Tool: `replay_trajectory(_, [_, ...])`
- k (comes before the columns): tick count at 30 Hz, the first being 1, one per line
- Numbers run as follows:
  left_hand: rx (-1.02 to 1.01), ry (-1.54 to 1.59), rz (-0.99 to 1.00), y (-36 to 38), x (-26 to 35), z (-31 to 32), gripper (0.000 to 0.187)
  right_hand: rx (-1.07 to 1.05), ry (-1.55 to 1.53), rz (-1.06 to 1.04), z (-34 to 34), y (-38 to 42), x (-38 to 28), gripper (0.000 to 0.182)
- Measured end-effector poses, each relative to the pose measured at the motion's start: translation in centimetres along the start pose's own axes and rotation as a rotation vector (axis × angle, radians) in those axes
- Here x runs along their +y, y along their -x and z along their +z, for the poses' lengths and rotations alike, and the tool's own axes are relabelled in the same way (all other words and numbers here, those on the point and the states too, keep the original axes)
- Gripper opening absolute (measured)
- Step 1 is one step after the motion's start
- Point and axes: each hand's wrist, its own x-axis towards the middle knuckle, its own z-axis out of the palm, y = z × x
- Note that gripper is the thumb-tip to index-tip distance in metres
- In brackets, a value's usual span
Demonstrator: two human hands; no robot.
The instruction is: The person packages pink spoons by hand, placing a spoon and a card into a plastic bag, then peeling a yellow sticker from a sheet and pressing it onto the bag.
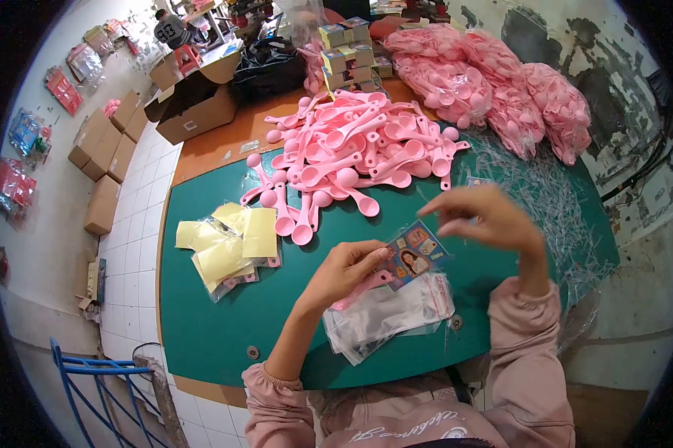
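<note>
My left hand [349, 270] pinches a colourful printed card [412, 257] between thumb and fingers, tilted over the table. Just below that hand lies a pink measuring spoon [362, 290], partly hidden by it. A stack of clear plastic bags [381, 317] rests flat beneath the card and spoon. My right hand [485, 218] is raised above and right of the card, index finger and thumb apart, slightly blurred. Beyond both hands, a large heap of pink spoons [351, 142] spreads over the table.
Bagged packs with yellow cards [228, 243] lie at the left of the green table [202, 328]. Thin clear plastic strips [534, 198] litter its right side. Large bags of pink spoons [493, 82], card bundles [349, 56] and an open carton [194, 112] stand behind. A person [173, 31] sits far back.
</note>
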Motion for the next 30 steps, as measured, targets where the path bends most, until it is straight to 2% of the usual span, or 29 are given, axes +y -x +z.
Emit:
replay_trajectory(1, [-0.022,-0.005,-0.064,0.2,0.1,-0.4,0.033,0.015,-0.038,0.050,-2.7,0.8,0.6,0.024])
replay_trajectory(3, [0.016,0.087,-0.087,0.4,-0.2,-0.8,0.032,0.291,-0.252,0.094,-7.3,3.6,4.2,0.024])
replay_trajectory(5, [0.050,0.180,-0.102,0.6,-0.1,-0.9,0.031,0.578,0.141,0.392,-11.8,5.3,10.0,0.023])
replay_trajectory(6, [0.063,0.190,-0.089,0.7,0.2,-1.0,0.030,0.580,0.149,0.386,-11.2,5.2,9.9,0.023])
replay_trajectory(8, [0.073,0.207,-0.072,0.7,0.8,-1.0,0.030,0.699,0.759,0.285,-8.4,6.1,8.9,0.026])
replay_trajectory(10, [0.082,0.186,-0.094,0.7,1.0,-0.7,0.029,0.469,-0.244,0.239,-2.8,4.2,3.2,0.026])
replay_trajectory(12, [0.076,0.196,-0.089,0.6,0.8,-0.5,0.030,0.231,-0.507,0.273,0.9,3.5,0.4,0.029])
replay_trajectory(15, [0.059,0.214,-0.095,0.8,0.4,-0.3,0.030,0.249,-0.470,0.262,3.7,2.6,-0.3,0.026])
replay_trajectory(18, [0.046,0.209,-0.066,0.8,0.9,-0.5,0.031,0.174,-0.484,0.255,1.1,3.1,0.3,0.021])
replay_trajectory(20, [0.054,0.202,-0.040,1.1,1.2,-0.7,0.031,0.148,-0.396,0.278,-3.0,4.4,1.5,0.015])
replay_trajectory(22, [0.062,0.248,-0.058,1.3,1.2,-0.7,0.032,0.555,0.128,0.348,-7.6,6.0,6.7,0.014])
replay_trajectory(23, [0.067,0.252,-0.058,1.4,1.1,-0.7,0.032,0.548,0.130,0.346,-7.5,5.9,6.8,0.014])
replay_trajectory(26, [0.059,0.218,-0.022,1.1,1.2,-0.9,0.030,0.785,1.132,0.421,-7.7,5.7,6.9,0.018])
replay_trajectory(28, [0.039,0.272,-0.075,1.0,1.1,-0.8,0.029,0.414,0.205,0.221,-3.4,2.8,2.2,0.019])
replay_trajectory(30, [0.043,0.230,-0.048,1.0,1.2,-0.8,0.030,0.100,-0.343,0.268,0.1,0.5,-0.3,0.020])
